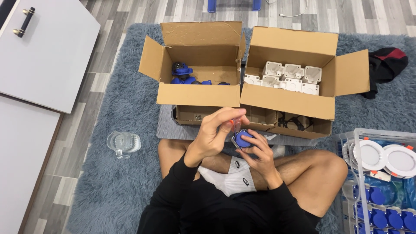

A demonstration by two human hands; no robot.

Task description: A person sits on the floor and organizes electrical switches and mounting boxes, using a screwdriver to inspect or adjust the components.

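Both hands meet above crossed legs: right hand (256,152) fingers clasp a blue part (242,139), left hand (215,131) fingers pinch its top.

The room is bright and evenly lit, soft light with no hard beam. Shadows are weak: a thin dark band lies under the boxes (242,78) at their near edge, and the insides of both are a shade darker than their flaps. The white panel (47,47) at ten o'clock is the brightest patch, close to washed out yet without true glare. The glass mug (123,144) at eight o'clock shows small glints. Focus is sharp across the rug (117,190); the fingers (225,119) at centre are slightly soft. Floorboards lean outward towards the top corners, a mild wide-lens bend.
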